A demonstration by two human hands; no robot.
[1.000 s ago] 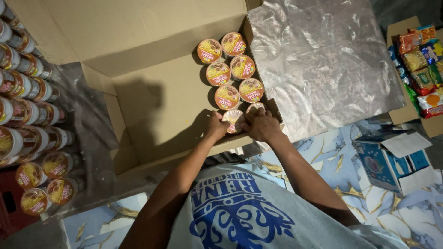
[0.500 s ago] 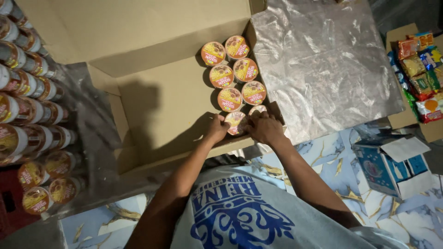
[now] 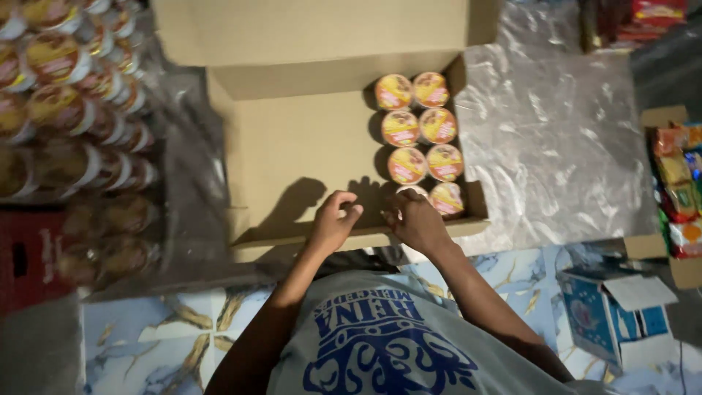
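Left of the cardboard box (image 3: 292,146): wrapped stacks of cups (image 3: 66,95), blurred. Inside the box, near its front wall: left hand (image 3: 334,222), fingers curled, empty, touching nothing. Just right of it: right hand (image 3: 417,219), over a pale-lidded cup (image 3: 413,192); whether it grips the cup cannot be told. Round cups with yellow and red lids (image 3: 418,130) stand two abreast against the box's right wall. Risk: a tilted cup could topple its neighbours. Right of the box: crinkled plastic sheet (image 3: 556,139).
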